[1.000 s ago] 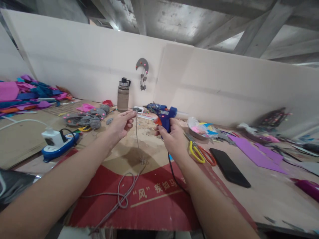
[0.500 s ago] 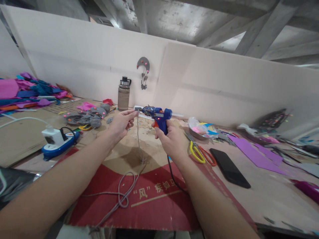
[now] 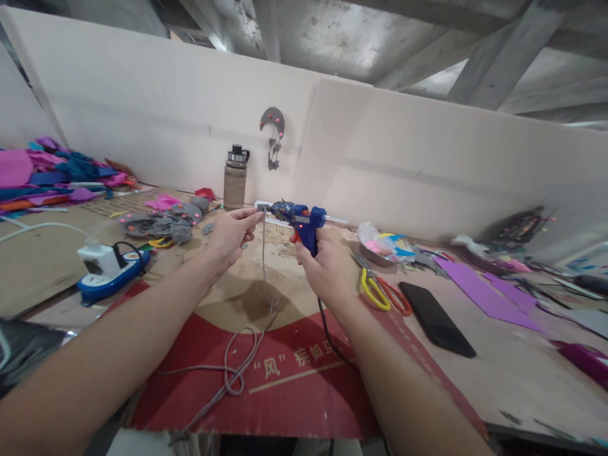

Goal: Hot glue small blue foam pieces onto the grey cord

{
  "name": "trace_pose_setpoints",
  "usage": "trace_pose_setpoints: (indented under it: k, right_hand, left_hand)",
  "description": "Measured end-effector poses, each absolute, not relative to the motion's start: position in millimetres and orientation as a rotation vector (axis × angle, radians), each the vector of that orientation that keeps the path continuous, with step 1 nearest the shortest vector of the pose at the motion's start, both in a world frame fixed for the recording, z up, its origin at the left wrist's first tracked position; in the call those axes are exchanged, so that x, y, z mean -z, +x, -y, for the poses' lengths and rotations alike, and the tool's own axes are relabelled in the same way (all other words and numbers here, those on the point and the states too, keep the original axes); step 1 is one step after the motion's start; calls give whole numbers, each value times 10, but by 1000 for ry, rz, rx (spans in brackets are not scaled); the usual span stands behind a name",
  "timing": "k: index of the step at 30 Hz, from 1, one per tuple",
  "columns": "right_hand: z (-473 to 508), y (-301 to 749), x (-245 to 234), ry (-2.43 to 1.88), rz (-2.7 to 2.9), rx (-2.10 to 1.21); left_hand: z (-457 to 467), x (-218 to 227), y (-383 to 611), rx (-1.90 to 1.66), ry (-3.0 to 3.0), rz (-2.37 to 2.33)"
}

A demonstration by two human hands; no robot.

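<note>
In my right hand (image 3: 327, 266) is a blue hot glue gun (image 3: 306, 225), its nozzle turned left and a clear glue stick (image 3: 336, 219) poking out of its back. Its red light is lit. My left hand (image 3: 235, 234) pinches a small dark grey piece (image 3: 264, 207) right at the nozzle; whether they touch I cannot tell. From that pinch a grey cord (image 3: 264, 259) hangs down and runs in loops over a red and brown cardboard sheet (image 3: 304, 405).
Scissors (image 3: 380, 288) and a black phone (image 3: 437, 318) lie to the right. A water bottle (image 3: 235, 180) stands at the back, near a grey moon ornament (image 3: 272, 123) on the white board. At left are a blue power strip (image 3: 111, 278) and grey felt pieces (image 3: 161, 225).
The glue gun's nozzle stays at the grey piece with hardly any movement. The hanging cord has shifted slightly, and the whole view has moved a little.
</note>
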State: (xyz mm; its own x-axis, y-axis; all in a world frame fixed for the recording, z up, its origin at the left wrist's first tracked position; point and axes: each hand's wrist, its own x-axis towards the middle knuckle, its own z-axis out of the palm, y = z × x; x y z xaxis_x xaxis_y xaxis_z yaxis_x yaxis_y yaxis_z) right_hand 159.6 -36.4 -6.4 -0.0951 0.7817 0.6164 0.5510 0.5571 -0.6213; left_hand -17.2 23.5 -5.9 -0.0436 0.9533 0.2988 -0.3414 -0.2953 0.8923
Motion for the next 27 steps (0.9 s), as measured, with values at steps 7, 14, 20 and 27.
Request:
trace_pose_setpoints:
  k: [7, 14, 20, 27]
  right_hand:
    - [331, 1600, 119, -1101, 1767, -302]
    - [354, 1590, 89, -1130, 1770, -284]
    - [351, 1589, 90, -1115, 1748, -295]
    - [340, 1590, 96, -1105, 1750, -327]
  left_hand:
    - [-231, 58, -170, -1555, 1159, -763]
    - [-221, 55, -164, -1545, 1155, -763]
    - [-218, 49, -160, -1546, 1149, -760]
    - [-226, 60, -170, -1518, 1163, -743]
